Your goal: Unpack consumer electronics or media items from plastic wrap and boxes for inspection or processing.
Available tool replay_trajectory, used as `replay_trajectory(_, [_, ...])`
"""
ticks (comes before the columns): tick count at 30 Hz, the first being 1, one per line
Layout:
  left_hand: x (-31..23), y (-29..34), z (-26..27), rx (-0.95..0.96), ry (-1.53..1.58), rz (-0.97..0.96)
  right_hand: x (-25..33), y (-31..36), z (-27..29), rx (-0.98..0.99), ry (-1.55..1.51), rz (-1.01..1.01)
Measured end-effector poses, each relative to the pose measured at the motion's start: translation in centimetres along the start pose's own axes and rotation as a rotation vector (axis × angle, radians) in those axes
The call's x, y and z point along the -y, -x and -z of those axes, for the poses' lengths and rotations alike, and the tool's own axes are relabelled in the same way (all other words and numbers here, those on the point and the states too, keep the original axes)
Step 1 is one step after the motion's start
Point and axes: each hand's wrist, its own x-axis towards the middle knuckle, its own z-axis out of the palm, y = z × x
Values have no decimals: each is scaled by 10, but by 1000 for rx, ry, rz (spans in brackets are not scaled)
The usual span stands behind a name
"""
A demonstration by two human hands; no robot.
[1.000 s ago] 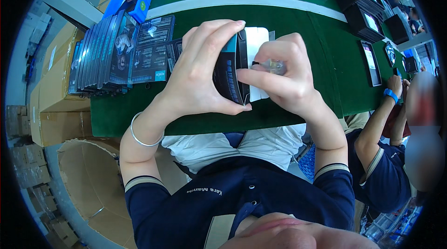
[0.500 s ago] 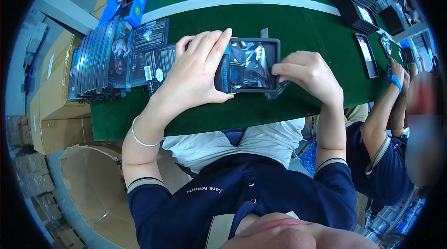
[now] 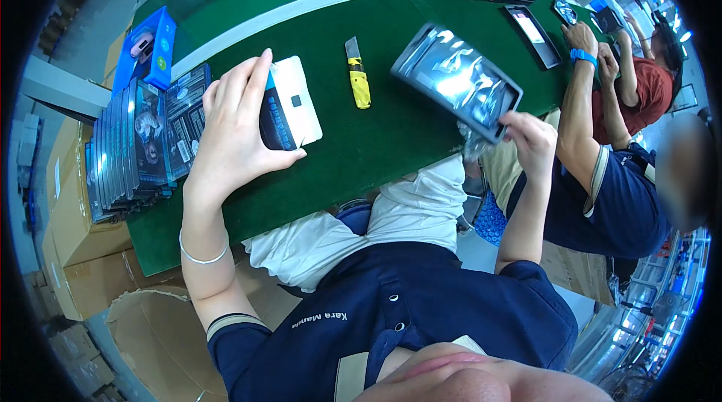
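Head view: green table [image 3: 353, 154] with a white stripe along its far side, cardboard cartons at left. Left hand [image 3: 233, 127] grips a small dark box [image 3: 275, 112] with a white card [image 3: 301, 101] behind it, held over the table. Right hand [image 3: 530, 146] pinches a glossy dark tray [image 3: 456, 80] by its near corner, lifted and tilted. Yellow knife [image 3: 358, 75] lies between them. Stacked packs [image 3: 135, 142] crowd the left edge; a co-worker's arm [image 3: 575, 116] borders the right. Bare green shows between the hands.

A packing line: long green bench [image 3: 361, 139], stacked retail boxes [image 3: 131, 146], cardboard cartons [image 3: 60, 229].
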Motion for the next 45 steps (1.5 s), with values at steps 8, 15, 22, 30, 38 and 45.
replay_trajectory(8, [-33, 52, 26, -106, 27, 68, -69, -8, -15, -351, 165, -464])
replay_trajectory(15, [-45, 139, 57, -299, -138, 346, -17, -16, -12, -280, 167, -521])
replay_trajectory(22, [-61, 212, 64, -498, -360, 666, 40, -11, -48, -128, -504, -56])
replay_trajectory(30, [-77, 293, 41, -50, -891, 1499, 62, -42, -101, 87, -474, -39])
replay_trajectory(38, [-57, 157, 25, -147, -37, 510, 75, -57, -112, 275, -265, 195])
replay_trajectory(45, [-8, 100, -28, -91, -282, 583, 88, -65, -121, 259, -92, 69])
